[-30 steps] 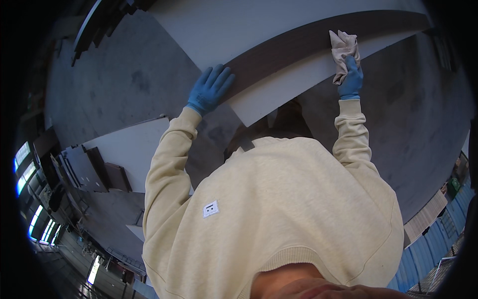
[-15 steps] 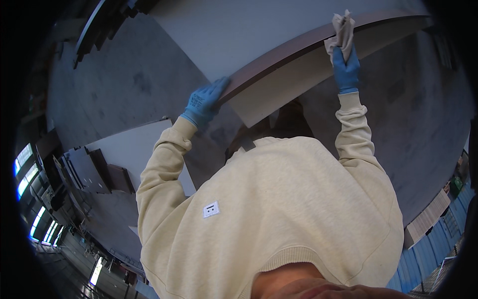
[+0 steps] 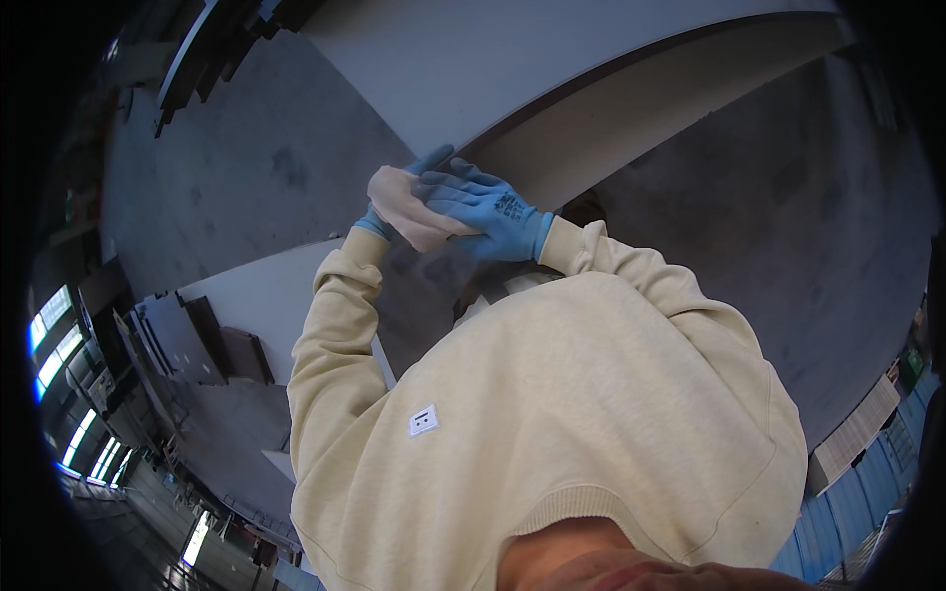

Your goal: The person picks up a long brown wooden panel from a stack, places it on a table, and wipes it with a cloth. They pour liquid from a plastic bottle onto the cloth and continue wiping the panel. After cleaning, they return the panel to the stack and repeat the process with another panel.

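Head view: both blue-gloved hands now together at near end of long grey panel [image 3: 552, 69], no longer spread along its dark edge. Right hand [image 3: 485, 212] closed over beige cloth [image 3: 409, 205], pressing it at panel's end. Left hand [image 3: 394, 202] mostly hidden behind cloth; grip unclear. Cream sweatshirt [image 3: 552, 424] fills foreground.

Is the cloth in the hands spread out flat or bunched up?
Bunched up. The beige cloth lies in soft folds between the left hand and right hand, both in blue gloves.

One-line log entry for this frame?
left hand + right hand: blue-gloved, together on beige cloth rag | at white panel's dark edge
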Demonstrator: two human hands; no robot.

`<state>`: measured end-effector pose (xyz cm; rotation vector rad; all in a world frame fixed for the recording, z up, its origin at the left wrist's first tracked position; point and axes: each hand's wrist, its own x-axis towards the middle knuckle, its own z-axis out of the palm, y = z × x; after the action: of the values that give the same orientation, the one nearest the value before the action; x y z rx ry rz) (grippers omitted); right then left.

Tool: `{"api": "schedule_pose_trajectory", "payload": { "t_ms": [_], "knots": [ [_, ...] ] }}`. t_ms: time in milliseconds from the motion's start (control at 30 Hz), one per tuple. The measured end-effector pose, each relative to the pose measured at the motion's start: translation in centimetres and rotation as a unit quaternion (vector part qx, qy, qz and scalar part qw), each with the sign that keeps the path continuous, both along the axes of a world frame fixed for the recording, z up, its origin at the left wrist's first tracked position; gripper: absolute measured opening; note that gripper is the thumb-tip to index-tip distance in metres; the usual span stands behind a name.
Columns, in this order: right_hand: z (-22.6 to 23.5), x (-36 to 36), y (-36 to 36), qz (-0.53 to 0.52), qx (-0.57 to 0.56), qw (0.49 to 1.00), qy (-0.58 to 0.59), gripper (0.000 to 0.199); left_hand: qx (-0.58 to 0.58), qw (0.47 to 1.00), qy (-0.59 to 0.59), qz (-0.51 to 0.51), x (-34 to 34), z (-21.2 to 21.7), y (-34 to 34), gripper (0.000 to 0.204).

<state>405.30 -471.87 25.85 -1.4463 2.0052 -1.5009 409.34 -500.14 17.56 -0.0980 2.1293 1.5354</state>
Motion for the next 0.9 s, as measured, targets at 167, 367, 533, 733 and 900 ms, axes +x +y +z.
{"api": "schedule_pose_trajectory", "payload": {
  "t_ms": [167, 367, 533, 733, 900],
  "knots": [
    [2.7, -2.5, 6.2, -0.038, -0.076, 0.838, -0.539, 0.036, 0.005, 0.999, 0.043, 0.013, -0.2, 3.4, 0.8, 0.058],
    [0.5, -12.0, 16.8, -0.505, -0.072, 0.849, -0.136, 0.041, 0.073, 0.993, -0.01, 0.096, -0.7, 7.0, 3.1, 0.058],
    [-0.7, -20.1, 21.8, -0.557, -0.165, 0.785, -0.216, 0.045, 0.119, 0.984, -0.041, 0.126, -0.3, 7.5, 2.8, 0.06],
    [-6.6, -28.1, 22.9, -0.574, -0.029, 0.818, 0.006, 0.057, 0.235, 0.923, -0.158, 0.26, 1.1, 8.2, 4.2, 0.041],
    [-7.5, -29.6, 22.6, -0.536, 0.139, 0.821, 0.137, 0.059, 0.378, 0.86, -0.175, 0.295, 1.8, 7.1, 5.2, 0.043]
  ]
}}
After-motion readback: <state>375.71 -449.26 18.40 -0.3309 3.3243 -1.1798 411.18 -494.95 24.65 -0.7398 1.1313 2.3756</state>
